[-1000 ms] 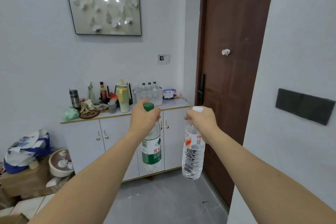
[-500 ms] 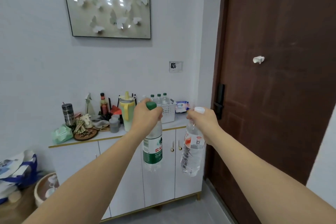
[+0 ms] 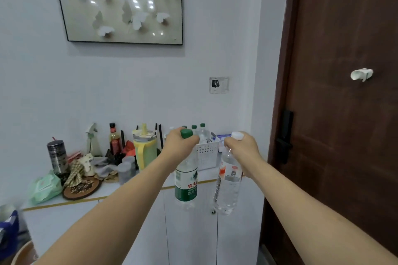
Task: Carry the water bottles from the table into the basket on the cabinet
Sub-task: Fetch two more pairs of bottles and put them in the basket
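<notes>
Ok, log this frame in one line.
phase: carry | left hand: green-capped clear plastic bottle | right hand: white-capped clear plastic bottle | white slotted plastic basket: ahead, holds bottles

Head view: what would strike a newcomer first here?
Two outstretched arms fill the centre: the left hand grips a green-capped bottle by its neck, and the right hand a white-capped bottle. Behind them, a white basket of bottles sits on a cluttered cabinet, under a butterfly picture.

A pale grey wall (image 3: 53,92) carries a framed butterfly picture (image 3: 120,2) that catches glints of ceiling light. Below it stands a white cabinet (image 3: 189,239) with a gold-trimmed top, and a dark brown door (image 3: 344,135) with a black lock fills the right side.
</notes>
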The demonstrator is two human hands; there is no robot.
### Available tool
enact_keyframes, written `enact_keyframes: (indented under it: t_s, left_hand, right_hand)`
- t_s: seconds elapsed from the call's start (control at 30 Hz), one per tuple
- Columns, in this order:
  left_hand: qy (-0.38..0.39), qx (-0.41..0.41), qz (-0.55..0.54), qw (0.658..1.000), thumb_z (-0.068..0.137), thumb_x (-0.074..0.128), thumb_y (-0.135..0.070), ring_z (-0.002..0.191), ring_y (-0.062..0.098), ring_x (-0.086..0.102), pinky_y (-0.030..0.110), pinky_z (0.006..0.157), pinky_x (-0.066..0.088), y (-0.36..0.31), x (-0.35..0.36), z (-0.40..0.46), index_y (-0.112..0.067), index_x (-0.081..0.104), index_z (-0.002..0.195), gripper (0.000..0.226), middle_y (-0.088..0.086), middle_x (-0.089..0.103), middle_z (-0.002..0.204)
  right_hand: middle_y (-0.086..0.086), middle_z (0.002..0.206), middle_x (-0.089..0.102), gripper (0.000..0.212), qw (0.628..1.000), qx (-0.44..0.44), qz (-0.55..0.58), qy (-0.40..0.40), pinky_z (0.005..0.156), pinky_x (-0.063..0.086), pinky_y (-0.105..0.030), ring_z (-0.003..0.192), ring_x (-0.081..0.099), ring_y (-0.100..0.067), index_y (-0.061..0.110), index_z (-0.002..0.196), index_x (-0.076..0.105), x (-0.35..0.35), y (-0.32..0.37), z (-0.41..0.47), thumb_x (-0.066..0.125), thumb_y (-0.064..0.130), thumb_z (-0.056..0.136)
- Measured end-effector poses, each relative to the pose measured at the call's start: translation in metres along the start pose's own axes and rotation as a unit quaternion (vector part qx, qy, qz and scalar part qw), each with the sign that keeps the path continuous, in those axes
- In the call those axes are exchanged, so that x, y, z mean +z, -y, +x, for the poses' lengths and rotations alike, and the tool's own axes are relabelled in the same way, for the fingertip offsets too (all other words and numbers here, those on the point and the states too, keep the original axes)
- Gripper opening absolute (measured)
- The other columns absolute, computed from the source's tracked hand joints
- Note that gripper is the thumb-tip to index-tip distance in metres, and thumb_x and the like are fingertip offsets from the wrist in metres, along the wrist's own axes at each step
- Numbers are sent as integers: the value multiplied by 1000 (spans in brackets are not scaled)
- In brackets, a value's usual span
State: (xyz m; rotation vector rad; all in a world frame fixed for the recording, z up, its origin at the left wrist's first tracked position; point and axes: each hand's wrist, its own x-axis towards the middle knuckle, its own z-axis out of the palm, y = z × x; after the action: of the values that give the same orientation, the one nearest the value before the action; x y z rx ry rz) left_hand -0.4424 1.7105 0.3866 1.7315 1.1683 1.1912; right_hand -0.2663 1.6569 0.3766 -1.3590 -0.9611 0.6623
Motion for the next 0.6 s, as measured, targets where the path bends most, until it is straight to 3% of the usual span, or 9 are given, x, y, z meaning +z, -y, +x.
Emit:
enact_keyframes:
  t_s: [0.13,0.3,0.43,0.5,0.6]
  left_hand:
    - [-33,47,100,993,73,66,-31,47,16,36,21,46,28,-3,7,70,-21,39,52,36,-10,37,48]
    - [-51,47,169,983,71,62,-42,41,13,33,25,50,30,-1,-4,152,-22,40,57,33,-12,34,41]
    - [-65,52,190,978,76,67,-48,41,13,40,21,47,33,10,-14,217,-19,46,60,39,-10,41,42]
    - [-58,52,200,977,77,68,-53,43,14,41,23,47,33,17,-19,248,-17,45,60,45,-7,43,47]
    - [-36,53,193,979,75,72,-56,43,15,36,26,48,33,34,-27,293,-17,39,58,54,-6,36,46]
  right_hand:
    - [-5,80,56,14,1000,-15,-10,15,60,46,-31,69,53,-21,15,86,54,14,2,77,62,18,75]
    - [-7,96,56,32,999,-14,14,46,76,55,-43,78,56,-20,15,105,49,42,2,156,66,26,80]
    - [-6,103,51,42,997,-9,14,71,91,52,-49,86,56,-19,13,120,41,75,-1,214,62,31,89]
    - [-7,106,50,46,997,-5,12,74,82,53,-43,89,57,-20,12,126,37,95,-2,240,59,33,92]
    - [-5,106,49,46,997,-2,2,73,61,42,-30,79,50,-12,13,129,33,127,-8,278,54,35,95]
